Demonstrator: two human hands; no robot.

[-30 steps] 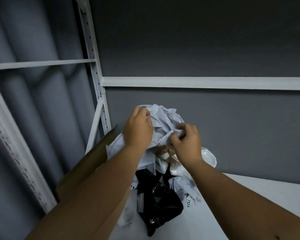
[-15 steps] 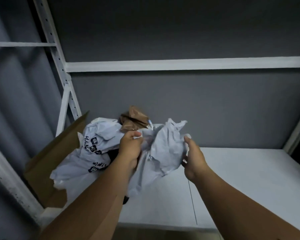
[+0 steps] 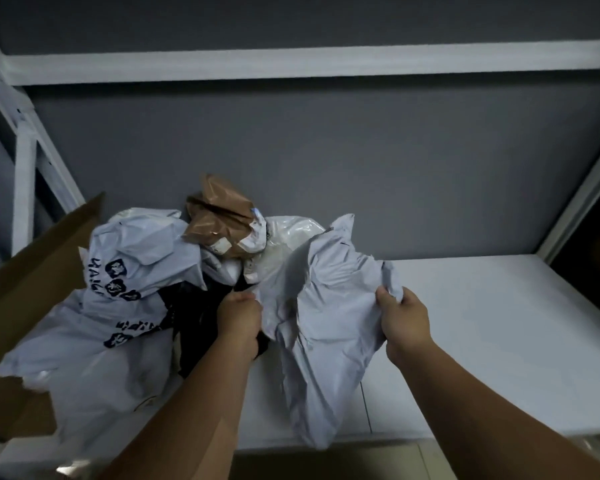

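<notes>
We see a grey bag (image 3: 321, 327) stretched between both hands: left hand (image 3: 240, 318) grips one edge, right hand (image 3: 403, 318) pinches the other; bag pile (image 3: 132, 271) left of them

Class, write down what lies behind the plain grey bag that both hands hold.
Behind the grey bag, gripped by the left hand and right hand, a glossy white bag and a brown parcel show. The bag covers whatever else lies behind it.

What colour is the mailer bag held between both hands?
The mailer bag is plain pale grey, unprinted; the head view shows it.
</notes>
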